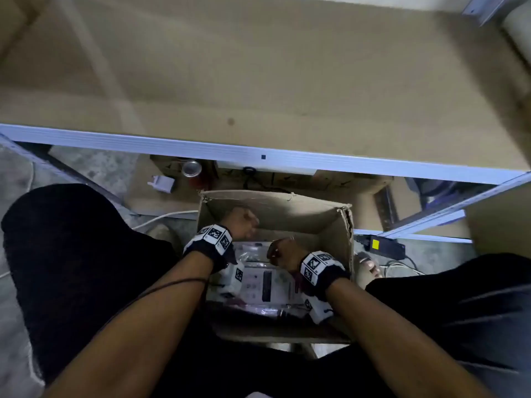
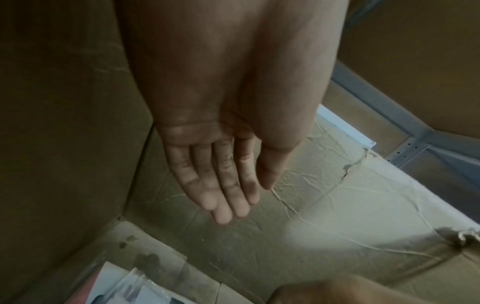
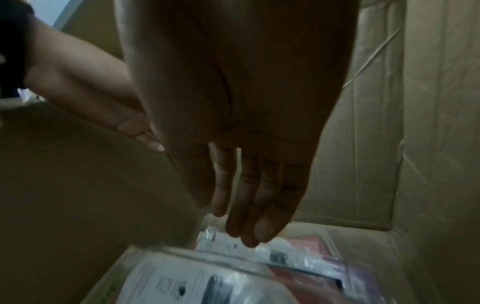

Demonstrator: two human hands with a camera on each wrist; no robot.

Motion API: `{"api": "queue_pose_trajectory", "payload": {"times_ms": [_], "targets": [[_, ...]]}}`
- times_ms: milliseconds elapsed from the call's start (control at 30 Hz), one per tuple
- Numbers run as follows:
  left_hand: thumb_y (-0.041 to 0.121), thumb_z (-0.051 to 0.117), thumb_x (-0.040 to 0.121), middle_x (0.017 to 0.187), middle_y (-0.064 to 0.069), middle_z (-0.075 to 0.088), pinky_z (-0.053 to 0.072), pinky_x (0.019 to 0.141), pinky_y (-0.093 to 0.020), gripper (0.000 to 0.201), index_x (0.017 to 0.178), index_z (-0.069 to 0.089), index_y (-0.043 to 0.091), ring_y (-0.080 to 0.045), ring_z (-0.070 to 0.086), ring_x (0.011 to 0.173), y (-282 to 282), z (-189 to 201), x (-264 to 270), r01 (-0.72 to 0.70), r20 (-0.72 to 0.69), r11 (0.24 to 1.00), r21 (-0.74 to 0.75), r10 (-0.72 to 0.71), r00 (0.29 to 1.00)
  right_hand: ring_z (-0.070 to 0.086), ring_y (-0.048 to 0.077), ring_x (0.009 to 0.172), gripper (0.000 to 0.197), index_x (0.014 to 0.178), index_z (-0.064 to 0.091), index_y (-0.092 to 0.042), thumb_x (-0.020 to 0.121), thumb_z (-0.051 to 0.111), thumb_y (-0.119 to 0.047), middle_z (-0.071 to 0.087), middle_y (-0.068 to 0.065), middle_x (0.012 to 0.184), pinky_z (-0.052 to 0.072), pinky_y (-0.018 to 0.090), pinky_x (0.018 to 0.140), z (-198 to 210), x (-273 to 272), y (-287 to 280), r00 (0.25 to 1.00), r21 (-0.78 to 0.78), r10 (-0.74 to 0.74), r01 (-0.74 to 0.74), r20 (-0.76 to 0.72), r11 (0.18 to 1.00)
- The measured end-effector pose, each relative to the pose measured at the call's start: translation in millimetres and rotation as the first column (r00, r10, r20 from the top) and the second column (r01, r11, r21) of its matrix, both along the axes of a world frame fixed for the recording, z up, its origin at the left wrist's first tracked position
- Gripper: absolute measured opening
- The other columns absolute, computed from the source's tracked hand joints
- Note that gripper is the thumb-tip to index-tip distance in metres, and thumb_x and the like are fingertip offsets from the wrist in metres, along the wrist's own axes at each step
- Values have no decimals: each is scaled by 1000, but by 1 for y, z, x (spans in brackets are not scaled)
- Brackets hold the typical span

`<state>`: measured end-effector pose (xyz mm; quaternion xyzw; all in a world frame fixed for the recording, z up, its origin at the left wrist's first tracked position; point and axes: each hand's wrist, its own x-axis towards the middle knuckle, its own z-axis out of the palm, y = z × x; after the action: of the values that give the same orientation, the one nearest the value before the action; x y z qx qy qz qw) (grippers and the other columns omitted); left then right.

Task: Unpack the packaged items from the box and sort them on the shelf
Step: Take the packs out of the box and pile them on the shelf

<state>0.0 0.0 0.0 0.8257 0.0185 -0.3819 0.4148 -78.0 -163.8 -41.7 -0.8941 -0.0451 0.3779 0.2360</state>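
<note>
I have 2 hands in the box [image 1: 342,225]: left hand [image 2: 215,168] and right hand [image 3: 249,164], fingers straight, holding nothing. The packs [image 3: 207,277] lie flat on the box floor against its near wall, just below my right fingertips. They look light, slick, crinkly; I judge an edge pinch best.

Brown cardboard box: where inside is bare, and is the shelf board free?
Inside the brown cardboard box, bare floor lies by the far wall, beyond both open hands, left and right. The near half is crowded with plastic-wrapped packages. The tan shelf board behind its white rail is bare.
</note>
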Motion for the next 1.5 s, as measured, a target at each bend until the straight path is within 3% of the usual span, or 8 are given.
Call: {"api": "queue_pose_trajectory", "payload": {"times_ms": [133, 267, 500, 700, 900, 1133, 1300, 1500], "targets": [[9, 56, 94, 82, -11, 72, 55, 84, -33, 18, 83, 69, 14, -24, 65, 75, 4, -6, -3, 50, 8, 995, 87, -50, 999, 60, 29, 118, 30, 124, 65, -10, 95, 58, -17, 63, 14, 129, 49, 34, 99, -15, -9, 10, 998, -86, 23, -29, -67, 996], [22, 59, 95, 98, -10, 77, 53, 95, -35, 18, 95, 74, 13, -26, 71, 96, 6, -3, -11, 130, 55, 977, 168, -141, 988, 56, 28, 125, 37, 129, 62, -8, 93, 59, -12, 59, 14, 135, 44, 30, 98, -25, -8, 5, 993, -114, 78, -88, -87, 990], [18, 57, 93, 105, -11, 76, 55, 92, -39, 21, 102, 75, 11, -30, 70, 102, 15, 2, -15, 133, 97, 974, 184, -152, 984, 66, 34, 104, 20, 103, 69, -1, 90, 56, -8, 68, 18, 111, 51, 31, 80, -33, -18, 13, 989, -207, 137, -145, -54, 968], [18, 57, 93, 95, -5, 78, 55, 88, -30, 16, 90, 73, 21, -18, 71, 83, 18, 3, -17, 98, 98, 986, 135, -112, 989, 67, 32, 105, 26, 106, 72, -2, 81, 72, -10, 68, 19, 116, 55, 38, 91, -36, -23, 24, 976, -233, 203, -217, -84, 948], [17, 58, 92, 86, -1, 75, 55, 93, -32, 18, 81, 68, 27, -14, 68, 76, 16, 1, -19, 85, 94, 990, 112, -96, 991, 68, 33, 103, 27, 107, 71, -4, 81, 73, -10, 69, 19, 112, 58, 40, 87, -32, -28, 31, 967, -254, 226, -250, -118, 934], [16, 59, 92, 103, -8, 76, 48, 105, -40, 15, 90, 73, 20, -30, 68, 106, 16, 5, -22, 90, 77, 989, 119, -99, 992, 68, 32, 103, 33, 111, 67, -7, 81, 76, -14, 68, 18, 114, 51, 33, 73, -29, -36, 39, 961, -249, 249, -271, -118, 930], [15, 57, 95, 107, -10, 75, 47, 106, -40, 19, 101, 74, 11, -29, 68, 106, 18, 5, -24, 90, 88, 989, 121, -101, 991, 64, 33, 113, 48, 123, 63, -9, 79, 79, -16, 66, 17, 122, 53, 37, 89, -30, -41, 45, 959, -204, 263, -280, -107, 938], [12, 55, 95, 112, -12, 73, 47, 106, -39, 23, 106, 74, 7, -31, 66, 111, 17, 7, -26, 92, 105, 986, 141, -107, 989, 62, 33, 114, 47, 123, 63, -7, 80, 79, -17, 64, 18, 124, 53, 38, 92, -19, -42, 49, 958, -185, 261, -280, -120, 942]]}}
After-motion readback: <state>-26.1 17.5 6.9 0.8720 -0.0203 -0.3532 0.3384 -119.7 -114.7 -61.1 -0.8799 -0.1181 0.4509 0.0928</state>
